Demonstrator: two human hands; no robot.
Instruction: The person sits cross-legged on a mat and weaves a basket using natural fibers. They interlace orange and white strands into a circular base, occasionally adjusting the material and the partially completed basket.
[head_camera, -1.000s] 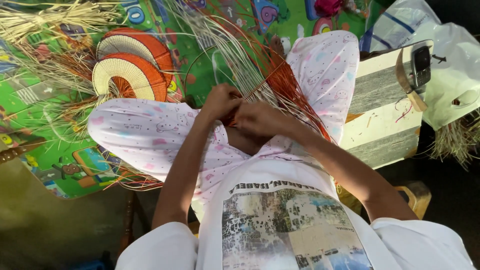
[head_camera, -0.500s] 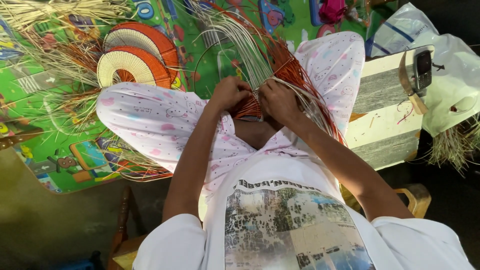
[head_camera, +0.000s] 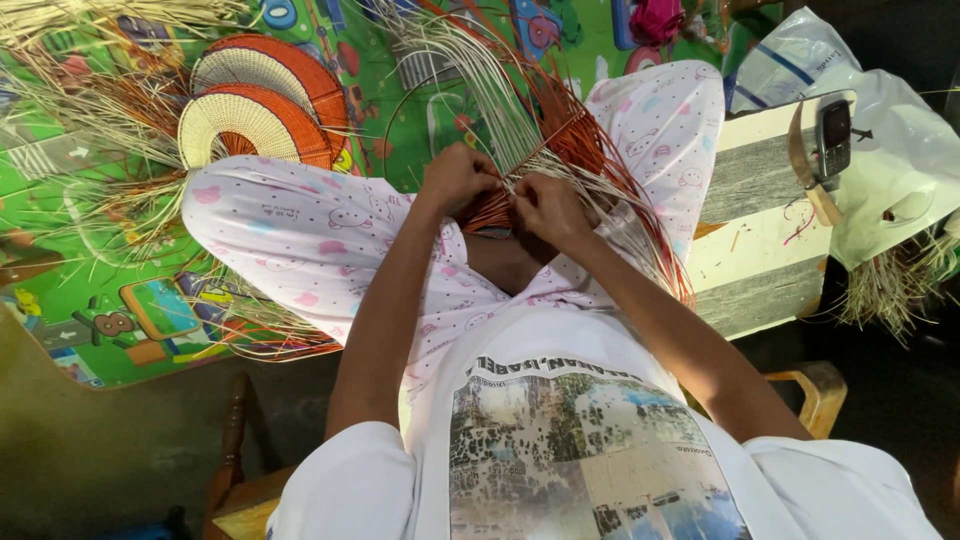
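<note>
Green play mat (head_camera: 420, 110) underneath me, two woven orange-cream fans (head_camera: 255, 110) on it. On my lap, orange woven piece (head_camera: 560, 150) with loose pale strands (head_camera: 480, 80). My left hand (head_camera: 458, 178) and right hand (head_camera: 548, 208) both closed, seemingly pinching strands at its edge.

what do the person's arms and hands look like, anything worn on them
Both arms are bare from the short white sleeves of a T-shirt down to the fingers. No gloves show on the left hand or the right hand, and no watch, bracelet or ring is visible from this view.
</note>
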